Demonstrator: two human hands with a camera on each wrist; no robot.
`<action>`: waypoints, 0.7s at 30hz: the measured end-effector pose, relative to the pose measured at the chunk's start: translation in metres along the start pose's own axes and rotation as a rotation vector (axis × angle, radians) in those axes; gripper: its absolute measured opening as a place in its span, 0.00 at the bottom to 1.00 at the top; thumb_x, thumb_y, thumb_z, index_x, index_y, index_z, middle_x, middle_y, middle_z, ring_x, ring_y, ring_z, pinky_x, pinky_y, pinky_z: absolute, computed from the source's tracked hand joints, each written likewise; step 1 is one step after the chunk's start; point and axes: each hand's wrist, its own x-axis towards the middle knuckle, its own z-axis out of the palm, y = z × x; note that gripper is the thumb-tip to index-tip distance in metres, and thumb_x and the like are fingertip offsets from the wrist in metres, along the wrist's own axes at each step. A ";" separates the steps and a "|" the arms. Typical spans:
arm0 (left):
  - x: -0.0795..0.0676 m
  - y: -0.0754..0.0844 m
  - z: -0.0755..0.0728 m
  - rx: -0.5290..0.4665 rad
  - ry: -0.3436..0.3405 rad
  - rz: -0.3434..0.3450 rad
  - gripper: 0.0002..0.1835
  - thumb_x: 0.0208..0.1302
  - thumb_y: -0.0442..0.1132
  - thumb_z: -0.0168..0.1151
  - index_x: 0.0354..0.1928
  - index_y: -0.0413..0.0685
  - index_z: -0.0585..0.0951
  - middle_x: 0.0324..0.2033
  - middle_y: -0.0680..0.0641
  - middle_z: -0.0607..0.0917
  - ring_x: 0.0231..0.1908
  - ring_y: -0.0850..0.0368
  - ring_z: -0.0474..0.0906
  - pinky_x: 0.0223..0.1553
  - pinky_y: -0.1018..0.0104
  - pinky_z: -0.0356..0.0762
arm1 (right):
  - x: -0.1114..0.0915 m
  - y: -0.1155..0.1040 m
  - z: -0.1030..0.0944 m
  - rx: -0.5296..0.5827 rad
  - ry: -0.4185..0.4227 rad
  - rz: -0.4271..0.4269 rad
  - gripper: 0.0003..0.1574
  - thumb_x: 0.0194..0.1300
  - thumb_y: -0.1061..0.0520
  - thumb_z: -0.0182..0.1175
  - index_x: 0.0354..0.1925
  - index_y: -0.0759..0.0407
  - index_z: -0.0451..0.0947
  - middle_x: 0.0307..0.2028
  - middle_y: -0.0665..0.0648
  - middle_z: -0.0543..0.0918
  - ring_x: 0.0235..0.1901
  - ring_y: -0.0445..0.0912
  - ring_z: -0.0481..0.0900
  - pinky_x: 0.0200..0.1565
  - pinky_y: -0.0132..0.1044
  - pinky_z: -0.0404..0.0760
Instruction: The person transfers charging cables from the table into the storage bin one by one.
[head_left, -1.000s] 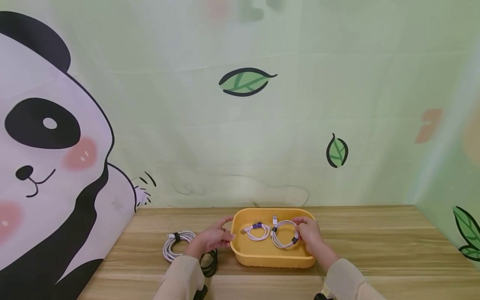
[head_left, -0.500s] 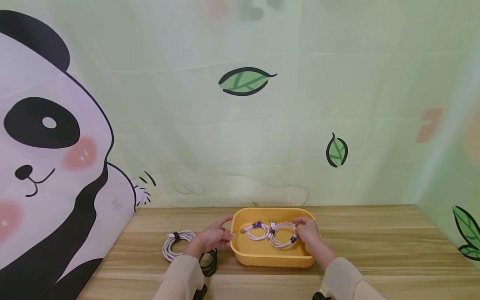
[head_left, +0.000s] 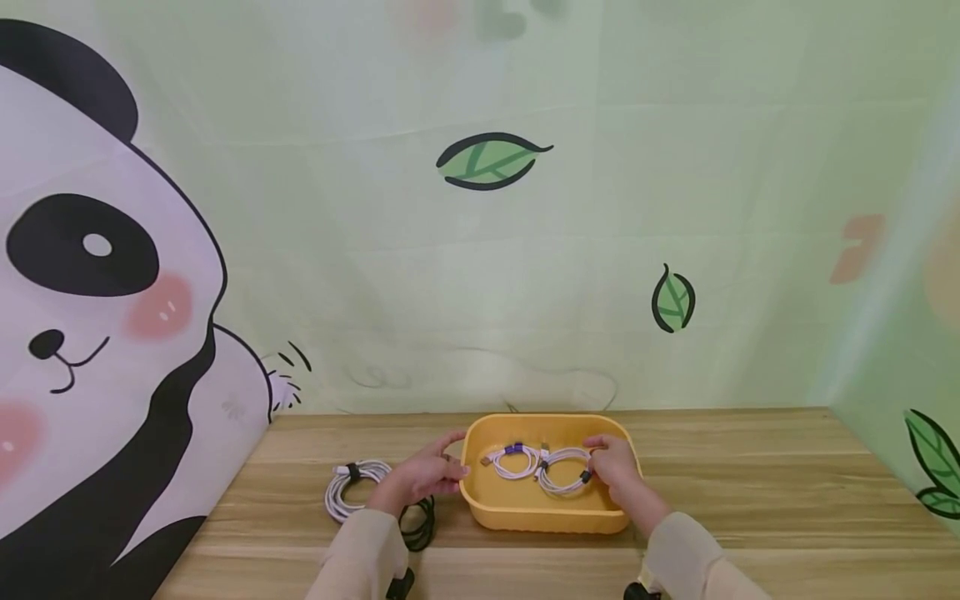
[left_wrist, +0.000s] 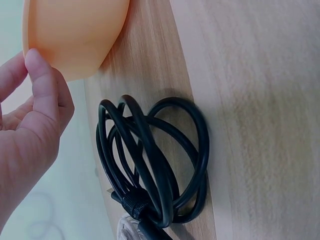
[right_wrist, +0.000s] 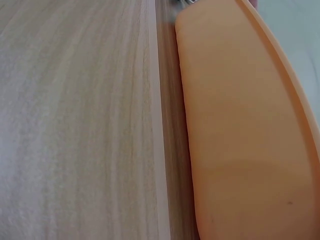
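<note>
One black-tied white coil in yellow basket | right fingers pinching it | left fingers pinching basket rim

In the bin, the large coil tips flatter, so its ring shows shallower in the head view. It also shifts left, its near-side edge now meeting the small coil in that view. Its plug drops lower and closer to the small coil. Its right tie edges left, as does the right hand, slightly.
</note>
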 end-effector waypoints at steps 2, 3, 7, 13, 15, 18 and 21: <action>0.000 0.000 0.000 0.000 -0.001 0.001 0.35 0.59 0.28 0.51 0.66 0.50 0.50 0.27 0.49 0.71 0.23 0.62 0.71 0.27 0.74 0.73 | -0.001 -0.001 0.000 0.003 -0.007 0.004 0.25 0.42 0.77 0.46 0.44 0.78 0.70 0.29 0.63 0.70 0.20 0.43 0.66 0.23 0.31 0.70; 0.001 0.000 0.000 -0.001 0.000 0.000 0.35 0.59 0.28 0.51 0.66 0.50 0.51 0.27 0.49 0.71 0.23 0.62 0.71 0.27 0.74 0.73 | -0.001 -0.001 0.000 0.006 -0.011 0.007 0.24 0.43 0.77 0.47 0.44 0.78 0.70 0.30 0.63 0.70 0.20 0.43 0.66 0.23 0.31 0.70; 0.000 0.000 0.000 -0.002 0.002 -0.002 0.35 0.59 0.28 0.51 0.66 0.49 0.50 0.27 0.49 0.71 0.23 0.62 0.71 0.28 0.74 0.73 | -0.001 -0.002 0.000 0.020 -0.035 0.030 0.22 0.46 0.74 0.52 0.45 0.77 0.69 0.29 0.59 0.69 0.21 0.42 0.68 0.24 0.31 0.70; 0.000 0.001 0.001 0.000 0.012 -0.011 0.35 0.59 0.28 0.51 0.66 0.50 0.51 0.27 0.49 0.71 0.23 0.62 0.70 0.28 0.73 0.74 | 0.000 -0.002 0.001 -0.006 -0.052 0.041 0.22 0.48 0.70 0.56 0.45 0.74 0.70 0.34 0.62 0.72 0.26 0.45 0.70 0.25 0.31 0.70; 0.000 0.002 0.001 0.005 0.017 -0.013 0.35 0.59 0.28 0.51 0.66 0.50 0.51 0.27 0.49 0.71 0.23 0.62 0.70 0.28 0.73 0.74 | 0.000 -0.002 0.001 -0.017 -0.055 0.039 0.22 0.48 0.69 0.57 0.45 0.74 0.70 0.36 0.63 0.74 0.28 0.46 0.70 0.26 0.30 0.70; -0.001 0.001 0.001 0.009 0.023 -0.012 0.35 0.59 0.28 0.51 0.66 0.50 0.51 0.27 0.49 0.71 0.23 0.61 0.70 0.28 0.73 0.74 | 0.000 -0.001 0.001 -0.030 -0.060 0.034 0.22 0.49 0.68 0.57 0.46 0.74 0.70 0.37 0.64 0.75 0.32 0.48 0.71 0.28 0.30 0.70; -0.001 0.002 0.001 0.009 0.026 -0.003 0.35 0.59 0.28 0.52 0.66 0.49 0.51 0.29 0.48 0.71 0.24 0.61 0.71 0.29 0.72 0.74 | -0.001 -0.002 0.001 -0.033 -0.079 0.029 0.24 0.49 0.67 0.57 0.47 0.73 0.70 0.40 0.65 0.74 0.34 0.48 0.71 0.30 0.31 0.71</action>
